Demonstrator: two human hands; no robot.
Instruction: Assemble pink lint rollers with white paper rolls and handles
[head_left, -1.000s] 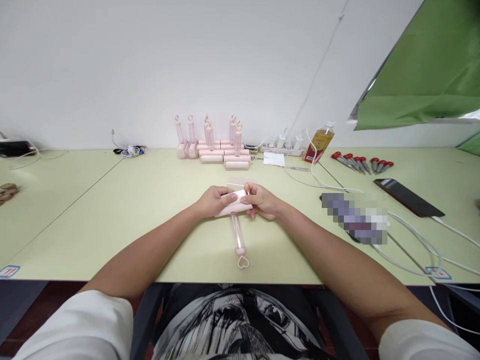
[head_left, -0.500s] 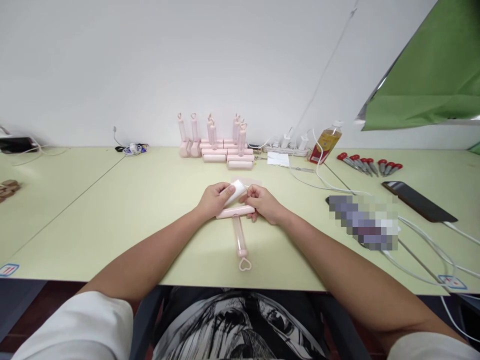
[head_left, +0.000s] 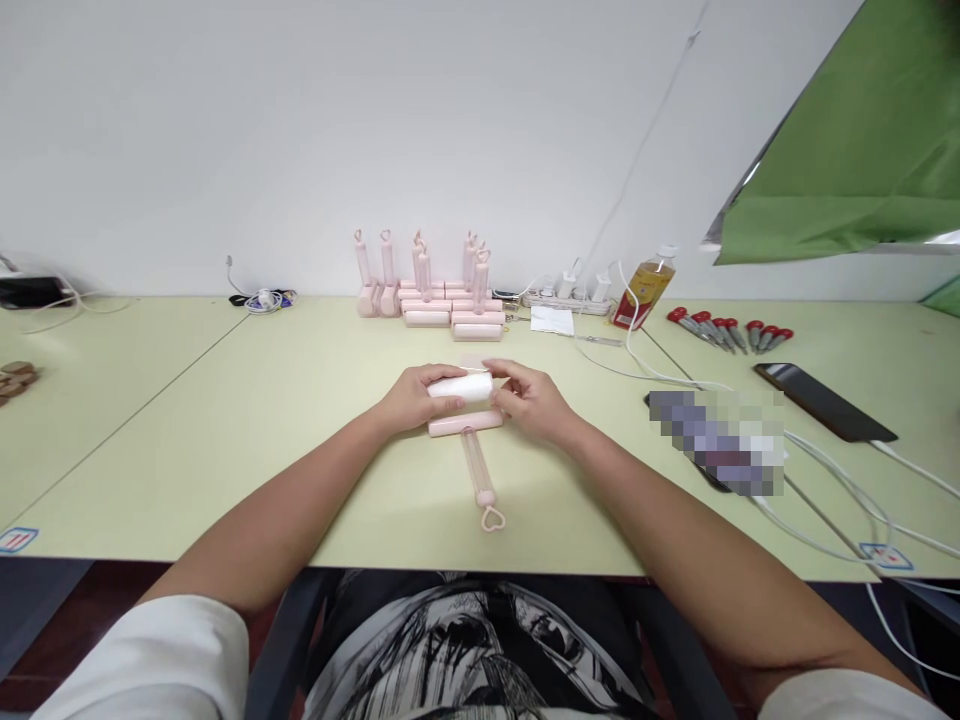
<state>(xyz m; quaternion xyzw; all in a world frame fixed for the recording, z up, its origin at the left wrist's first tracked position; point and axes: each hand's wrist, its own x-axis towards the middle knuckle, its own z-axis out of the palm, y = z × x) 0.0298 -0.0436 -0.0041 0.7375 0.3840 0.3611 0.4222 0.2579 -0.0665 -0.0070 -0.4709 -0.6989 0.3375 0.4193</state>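
Observation:
A lint roller lies in front of me, its clear handle (head_left: 478, 465) and heart-shaped ring (head_left: 493, 518) pointing toward my body. Crosswise at the handle's top sits the pink bar-shaped case part (head_left: 465, 423). Just above it, my left hand (head_left: 412, 398) grips the white sticky roll (head_left: 469, 387), thumb on the near side and fingers on the far side. At the roll's right end, my right hand (head_left: 529, 398) is curled with thumb and index finger around that end. A pale pink cover (head_left: 472, 360) shows partly behind the roll.
Several pink lint rollers (head_left: 478, 330) stand by the wall. To their right are a power strip (head_left: 562, 300), white paper (head_left: 552, 320), a drink bottle (head_left: 645, 288) and several red-ended tools (head_left: 724, 330). A black phone (head_left: 825, 402) and white cables (head_left: 817, 470) lie at right.
The white roll has turned from a tilt to nearly level, parallel with the pink bar. My right hand has moved from the pink bar's end up to the roll's right end.

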